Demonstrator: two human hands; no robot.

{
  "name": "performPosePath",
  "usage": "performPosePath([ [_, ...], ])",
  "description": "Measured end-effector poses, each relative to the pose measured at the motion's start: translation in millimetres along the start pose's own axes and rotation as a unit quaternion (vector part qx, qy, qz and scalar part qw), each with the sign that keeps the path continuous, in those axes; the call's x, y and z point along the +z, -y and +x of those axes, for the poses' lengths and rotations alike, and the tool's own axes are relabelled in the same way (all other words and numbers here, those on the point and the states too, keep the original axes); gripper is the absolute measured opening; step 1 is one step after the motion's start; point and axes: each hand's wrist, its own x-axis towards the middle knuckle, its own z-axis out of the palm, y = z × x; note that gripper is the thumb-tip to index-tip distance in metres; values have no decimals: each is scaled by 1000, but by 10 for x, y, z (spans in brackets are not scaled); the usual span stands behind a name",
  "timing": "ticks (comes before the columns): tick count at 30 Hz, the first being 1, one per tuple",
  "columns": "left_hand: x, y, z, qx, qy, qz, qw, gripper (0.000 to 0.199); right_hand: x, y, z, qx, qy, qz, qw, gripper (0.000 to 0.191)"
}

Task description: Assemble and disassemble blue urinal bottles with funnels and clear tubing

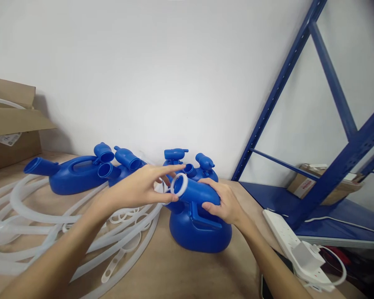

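Note:
My right hand [224, 201] is closed around a blue tubular funnel piece [197, 192], whose wide mouth faces left. A white ring [185, 186] sits at that mouth. Thumb and fingers of my left hand [146, 182] pinch the ring at its edge. Directly below stands a blue plastic urinal bottle [199, 236] on the table [162, 270]; whether the funnel piece touches it cannot be told. Behind my hands are more blue bottles [207, 173] with similar funnel pieces [205, 160]. Another blue bottle [77, 178] lies at the left.
Coiled translucent hoses [28, 211] and white ring straps [112, 265] cover the table's left side. An open cardboard box [15, 145] stands far left. On the right are a white power strip [282, 230] with a charger [308, 255], a phone [282, 259] and a blue metal rack [274, 99].

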Motion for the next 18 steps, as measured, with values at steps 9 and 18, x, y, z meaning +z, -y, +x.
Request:
performPosePath([
  [9,178,17,42,18,39,-66,997,72,-88,51,-24,-23,-28,32,999,56],
  [18,267,-309,9,70,7,-58,996,68,-162,100,-19,12,4,262,965,64],
])
